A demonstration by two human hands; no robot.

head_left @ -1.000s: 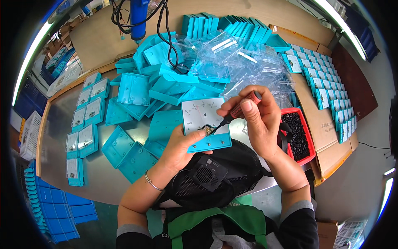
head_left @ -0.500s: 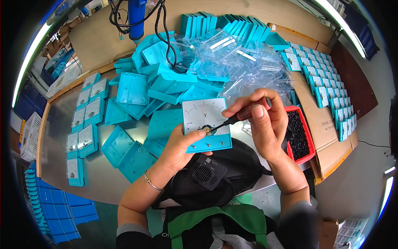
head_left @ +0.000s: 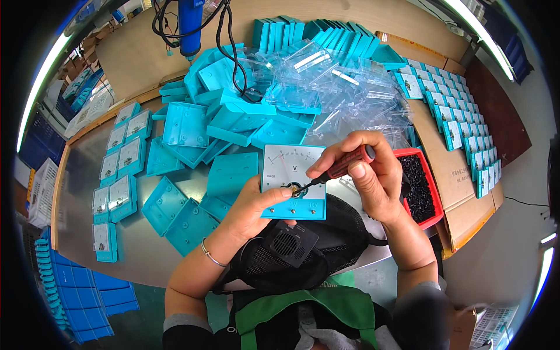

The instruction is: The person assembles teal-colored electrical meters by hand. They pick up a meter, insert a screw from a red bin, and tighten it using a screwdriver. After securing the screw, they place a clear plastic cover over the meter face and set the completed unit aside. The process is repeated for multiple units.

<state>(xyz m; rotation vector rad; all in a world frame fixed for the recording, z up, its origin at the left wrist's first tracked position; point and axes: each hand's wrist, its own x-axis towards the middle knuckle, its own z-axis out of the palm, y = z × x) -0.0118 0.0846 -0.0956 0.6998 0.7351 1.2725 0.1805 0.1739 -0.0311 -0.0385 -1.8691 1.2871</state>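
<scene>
A teal voltmeter (head_left: 292,165) with a white scale face is gripped at its left edge by my left hand (head_left: 252,209). The thumb lies across its front, close to the round brass part in the middle; the other fingers are mostly hidden behind. My right hand (head_left: 373,178) is closed around a red-handled screwdriver (head_left: 341,165). The screwdriver slants down to the left, and its dark shaft reaches the meter's brass centre, beside my left thumb. Whether the tip touches a screw is too small to tell.
Teal housings (head_left: 186,125) and clear plastic covers (head_left: 356,87) are piled beyond my hands. A red bin (head_left: 436,198) of small black parts stands at the right. Meters (head_left: 121,195) line the left, more (head_left: 452,134) the cardboard at right. A blue tool (head_left: 191,26) hangs above.
The voltmeter has shifted slightly right and towards me, and sits straighter. The screwdriver's handle has swung a little, with my right hand slightly lower. Its tip stays at the meter's centre.
</scene>
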